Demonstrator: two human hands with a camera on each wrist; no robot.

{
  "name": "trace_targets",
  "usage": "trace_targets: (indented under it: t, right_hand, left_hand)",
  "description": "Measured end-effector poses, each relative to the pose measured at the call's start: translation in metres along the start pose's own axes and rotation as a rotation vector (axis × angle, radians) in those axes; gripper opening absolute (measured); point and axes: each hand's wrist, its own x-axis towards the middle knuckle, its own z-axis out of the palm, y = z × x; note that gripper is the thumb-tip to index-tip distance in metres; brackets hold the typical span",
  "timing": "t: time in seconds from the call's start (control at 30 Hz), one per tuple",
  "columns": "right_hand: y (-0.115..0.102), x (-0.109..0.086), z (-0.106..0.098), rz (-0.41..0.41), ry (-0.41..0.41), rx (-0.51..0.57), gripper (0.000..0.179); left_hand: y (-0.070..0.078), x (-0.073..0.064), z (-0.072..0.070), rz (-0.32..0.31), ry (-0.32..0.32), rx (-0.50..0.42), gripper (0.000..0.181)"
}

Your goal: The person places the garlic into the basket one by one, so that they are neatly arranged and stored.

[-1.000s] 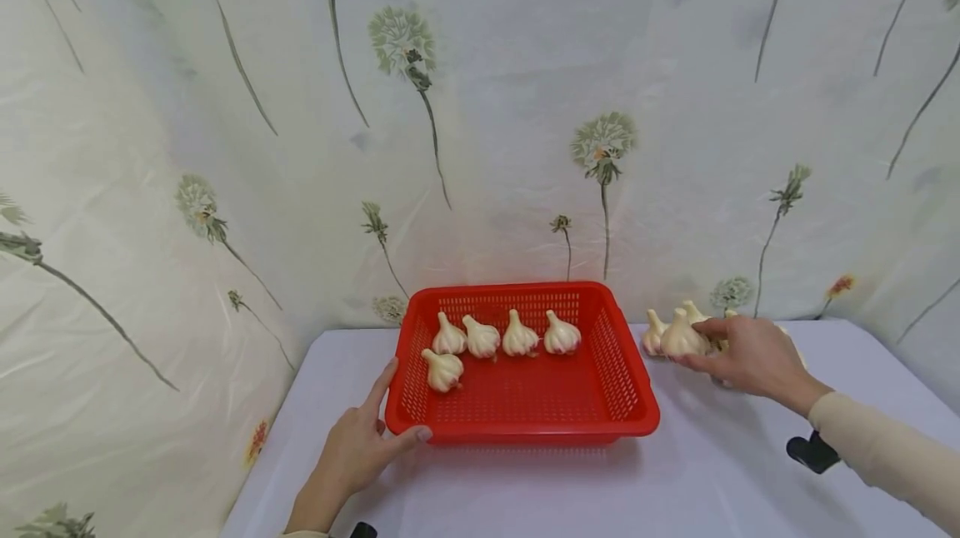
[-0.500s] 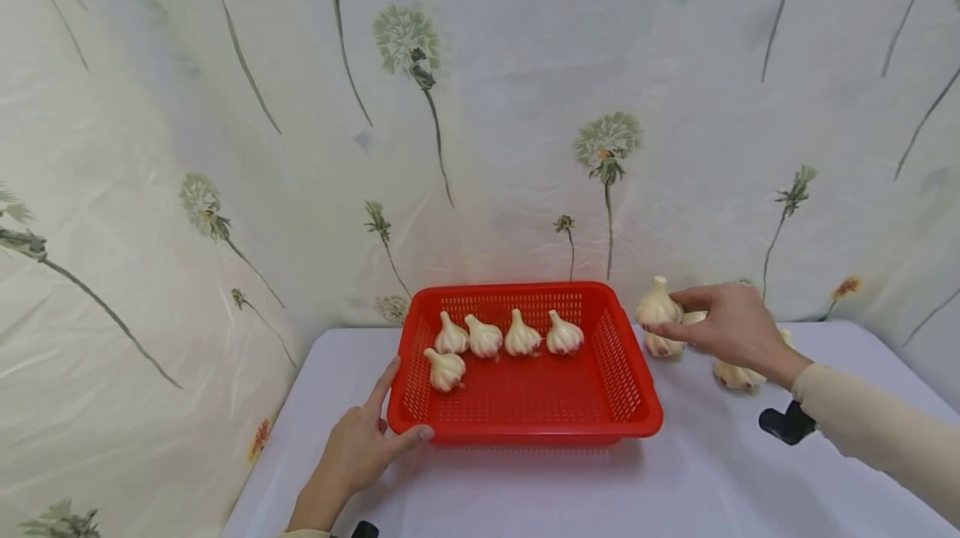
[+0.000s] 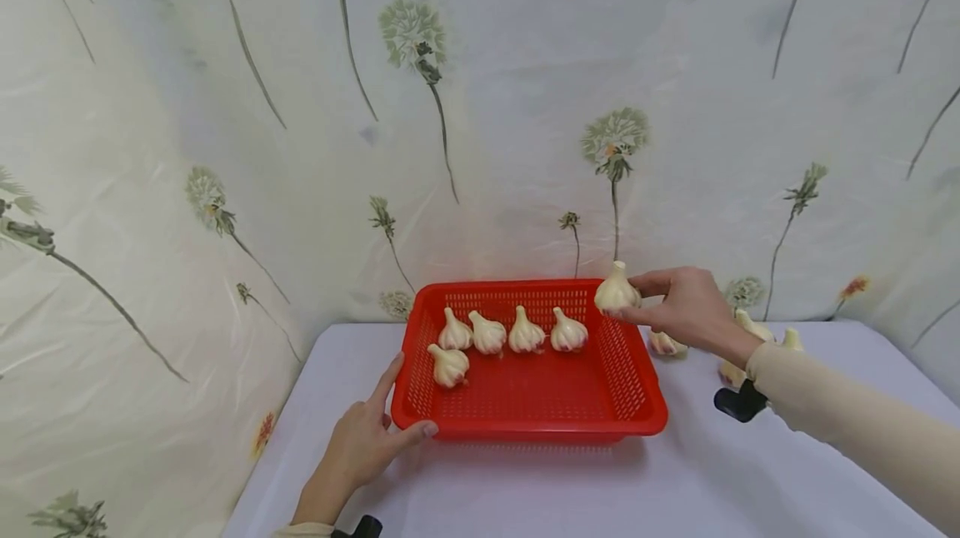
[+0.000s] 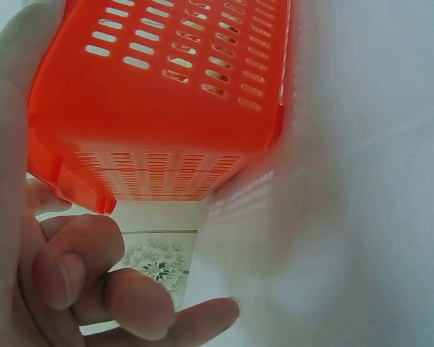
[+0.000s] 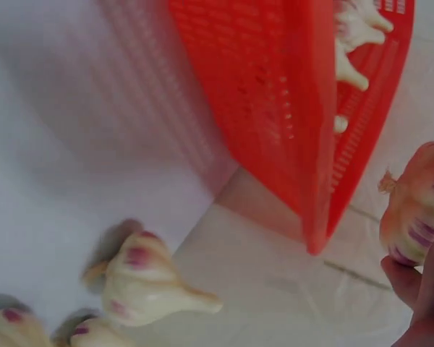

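My right hand (image 3: 688, 310) pinches a garlic bulb (image 3: 617, 290) between thumb and fingers, stem up, over the back right corner of a red plastic basket (image 3: 525, 430). In the right wrist view, the purple-streaked underside of the held garlic bulb (image 5: 414, 210) shows at the right edge. Several pale garlic bulbs (image 3: 527, 333) lie in the basket, most along its back wall and one in front at the left. My left hand (image 3: 362, 442) touches the basket's front left corner, index finger along the left rim and thumb at the front rim. Its other fingers hang loosely curled in the left wrist view.
Right of the basket, more garlic bulbs (image 5: 148, 285) lie on the white-covered table (image 3: 525, 496), partly hidden behind my right arm in the head view. A curtain with dandelion prints (image 3: 510, 146) hangs behind and to the left.
My right hand has picked up a garlic bulb from the group on the right, raised it and carried it left to above the basket's rim. The left hand stays at the basket's corner.
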Motion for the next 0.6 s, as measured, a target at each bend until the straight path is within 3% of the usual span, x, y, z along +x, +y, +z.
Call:
trace_targets:
  t: [0.6]
  right_hand:
    - [-0.052, 0.044, 0.043, -0.138, -0.124, 0.178, 0.056]
  left_hand:
    - [0.001, 0.001, -0.001, 0.006, -0.001, 0.001, 0.1]
